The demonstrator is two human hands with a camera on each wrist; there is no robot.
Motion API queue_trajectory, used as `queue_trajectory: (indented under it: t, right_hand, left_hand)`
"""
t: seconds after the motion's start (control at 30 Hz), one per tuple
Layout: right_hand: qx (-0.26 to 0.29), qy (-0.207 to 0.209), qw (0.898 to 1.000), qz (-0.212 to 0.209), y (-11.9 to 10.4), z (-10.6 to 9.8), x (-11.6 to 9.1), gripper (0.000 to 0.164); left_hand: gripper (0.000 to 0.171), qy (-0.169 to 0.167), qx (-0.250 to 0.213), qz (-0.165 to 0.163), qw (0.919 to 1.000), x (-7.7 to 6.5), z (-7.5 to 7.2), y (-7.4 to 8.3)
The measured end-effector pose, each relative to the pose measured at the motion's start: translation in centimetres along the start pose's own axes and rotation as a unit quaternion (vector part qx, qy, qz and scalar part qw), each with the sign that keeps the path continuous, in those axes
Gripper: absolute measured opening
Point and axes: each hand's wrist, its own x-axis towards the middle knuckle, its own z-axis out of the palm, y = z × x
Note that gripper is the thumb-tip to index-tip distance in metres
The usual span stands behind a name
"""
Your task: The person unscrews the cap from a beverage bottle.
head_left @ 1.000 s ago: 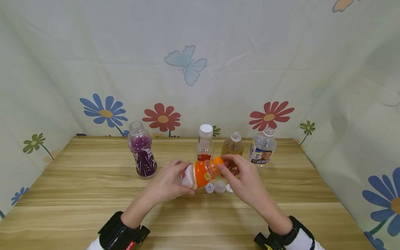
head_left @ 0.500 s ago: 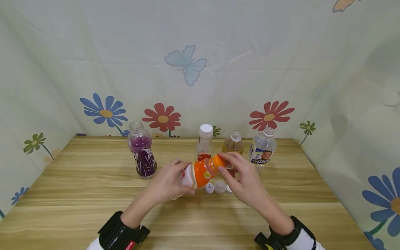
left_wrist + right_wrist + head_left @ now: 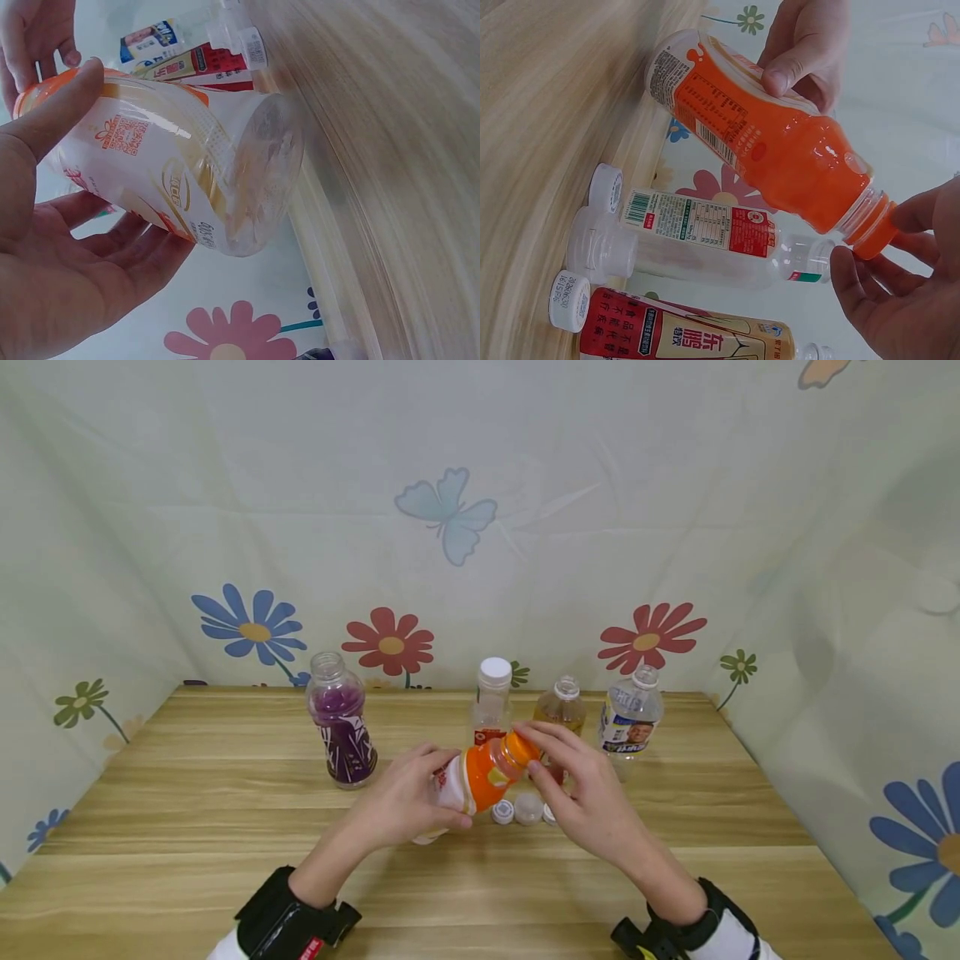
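My left hand grips an orange-and-white drink bottle round its lower body. The bottle is tilted, its neck up to the right and its base just above the table. An orange screw cap sits at its neck, pinched between the thumb and fingers of my right hand. From the right wrist view, the thumb and fingers press on opposite sides of the cap, and the left thumb lies along the label. Part of the white label is hidden under the left hand.
Two white caps and a larger translucent cap lie in a row below the bottle. Behind stand an uncapped purple bottle, a white-capped clear bottle, an uncapped amber bottle and an uncapped clear bottle.
My right fingers have shifted round the orange cap, the index finger now reaching over its top. The left hand and the bottle have barely moved.
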Motion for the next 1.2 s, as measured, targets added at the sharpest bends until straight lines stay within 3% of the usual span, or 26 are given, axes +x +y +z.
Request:
queue_trajectory:
  t: [0.33, 0.73, 1.0, 1.2]
  right_hand:
    - [0.018, 0.009, 1.000, 0.015, 0.12, 0.13, -0.04, 0.041]
    - [0.017, 0.021, 0.993, 0.116, 0.08, 0.07, -0.22, 0.027]
    - [0.001, 0.022, 0.994, 0.107, 0.20, 0.29, -0.21, 0.023]
    - [0.002, 0.014, 0.997, 0.075, 0.33, 0.36, -0.21, 0.026]
  left_hand:
    - [0.080, -0.003, -0.007, -0.003, 1.0000, -0.04, 0.03, 0.06]
    - [0.078, -0.009, 0.008, -0.013, 0.9998, 0.05, 0.32, 0.11]
    - [0.077, -0.003, 0.029, -0.009, 0.9995, 0.02, 0.35, 0.24]
    - [0.076, -0.005, 0.030, -0.011, 0.9995, 0.05, 0.29, 0.16]
